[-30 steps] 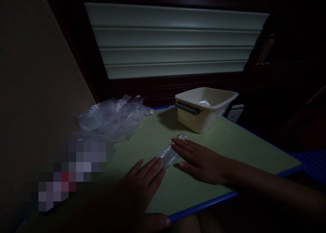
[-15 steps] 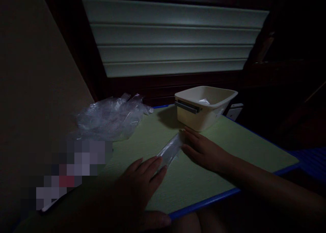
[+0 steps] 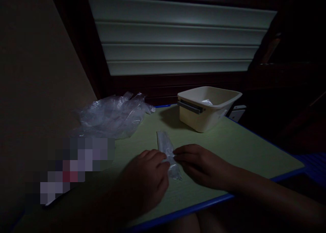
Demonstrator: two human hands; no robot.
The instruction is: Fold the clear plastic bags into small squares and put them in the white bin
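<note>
A clear plastic bag (image 3: pixel 165 143), folded into a narrow strip, lies on the table in front of me, its crumpled end toward me. My left hand (image 3: pixel 150 175) is closed, with curled fingers at the strip's left edge. From the right, my right hand (image 3: pixel 201 163) has its fingertips pressed together on the strip's right edge. The exact pinch of both hands is partly hidden and dim.
A cream plastic basin (image 3: pixel 196 119) with a grey handle stands at the back, something clear inside it. Crumpled plastic bags (image 3: pixel 109 117) are heaped at the back left, above a blurred-out patch (image 3: pixel 84 161). The green table (image 3: pixel 254 151) has a blue edge.
The folded bag has turned from slanting right to slanting left and come nearer. My left fingers have curled from lying flat, and my right hand has moved down along it.
</note>
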